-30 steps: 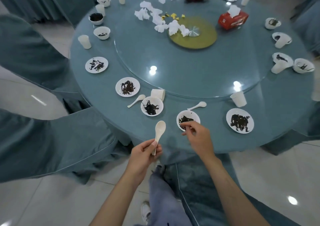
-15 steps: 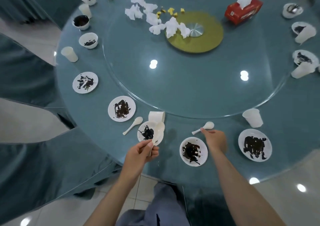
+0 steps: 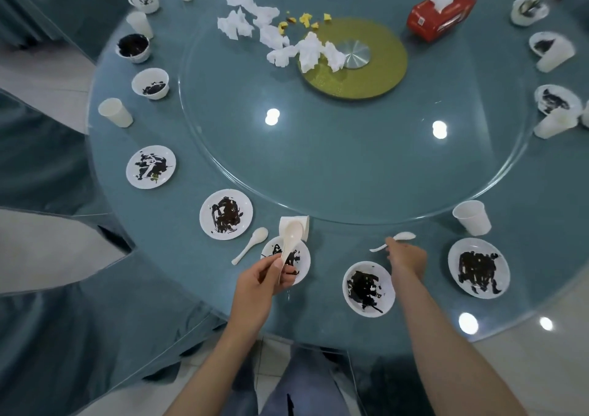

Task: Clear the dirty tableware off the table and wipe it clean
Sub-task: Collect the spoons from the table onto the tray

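My left hand (image 3: 258, 283) grips a white spoon (image 3: 290, 236) by its handle, held above a dirty bowl (image 3: 302, 264) near the table's front edge. My right hand (image 3: 406, 256) pinches the handle of a second white spoon (image 3: 402, 237) that lies on the table behind another dirty bowl (image 3: 368, 288). A third spoon (image 3: 251, 244) lies left of the first bowl, beside a tipped cup (image 3: 302, 224). Dirty plates (image 3: 226, 214) (image 3: 478, 267) and an upright cup (image 3: 472, 217) stand around them.
The round blue table (image 3: 178, 240) carries a glass turntable (image 3: 350, 167) with crumpled tissues (image 3: 280, 43), yellow scraps and a red tissue box (image 3: 441, 16). More dirty bowls, plates and cups ring the left and right edges. Covered chairs (image 3: 47, 320) stand close on the left.
My right hand left the near bowl, reached forward and took hold of the spoon behind it. My left hand carried its spoon forward over the other bowl. The view moved closer to the table.
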A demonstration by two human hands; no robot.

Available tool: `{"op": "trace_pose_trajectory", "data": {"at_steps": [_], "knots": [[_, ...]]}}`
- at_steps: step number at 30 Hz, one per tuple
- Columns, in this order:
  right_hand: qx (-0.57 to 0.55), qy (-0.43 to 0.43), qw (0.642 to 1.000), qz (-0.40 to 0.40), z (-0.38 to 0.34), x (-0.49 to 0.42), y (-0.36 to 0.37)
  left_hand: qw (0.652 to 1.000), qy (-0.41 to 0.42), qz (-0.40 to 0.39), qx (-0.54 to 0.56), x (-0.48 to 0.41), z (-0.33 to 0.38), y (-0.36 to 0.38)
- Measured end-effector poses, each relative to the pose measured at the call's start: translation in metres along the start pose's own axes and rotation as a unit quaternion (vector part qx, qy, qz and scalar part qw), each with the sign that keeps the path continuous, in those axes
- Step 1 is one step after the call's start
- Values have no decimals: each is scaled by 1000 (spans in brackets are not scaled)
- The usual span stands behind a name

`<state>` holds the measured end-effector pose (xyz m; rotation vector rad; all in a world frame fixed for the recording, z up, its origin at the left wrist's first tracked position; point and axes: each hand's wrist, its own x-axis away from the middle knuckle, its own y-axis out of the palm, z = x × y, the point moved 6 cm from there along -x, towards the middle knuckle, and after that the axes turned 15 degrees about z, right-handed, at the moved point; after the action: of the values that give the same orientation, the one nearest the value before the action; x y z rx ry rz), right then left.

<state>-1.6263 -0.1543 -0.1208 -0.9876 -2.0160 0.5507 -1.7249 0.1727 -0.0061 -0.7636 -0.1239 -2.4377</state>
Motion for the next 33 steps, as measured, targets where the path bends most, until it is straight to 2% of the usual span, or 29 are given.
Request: {"op": "trace_pose_trajectory", "data": {"at_steps": [4,7,12,16,20,27,33], "knots": [[-69,-2,997,22,-1,19,-18,1000,6,-26,2,-5,3,-14],[-118,-31,993,5,-7,58,-30,998,15,-55,3,-11,10,-25],[-130,-108,980,-102,-20,173,-26,994,26,-108,-16,-30,21,-55],[-139,-139,963,-183,-18,267,0,994,36,-106,-16,-50,24,-90],[-167,-148,949,-222,-11,335,35,993,67,-97,-26,-65,28,-128],[-155,-140,955,-212,-8,397,82,992,58,-107,35,-75,39,-167],[-161,-159,963,-143,-15,408,94,990,34,-122,62,-76,49,-179]]}}
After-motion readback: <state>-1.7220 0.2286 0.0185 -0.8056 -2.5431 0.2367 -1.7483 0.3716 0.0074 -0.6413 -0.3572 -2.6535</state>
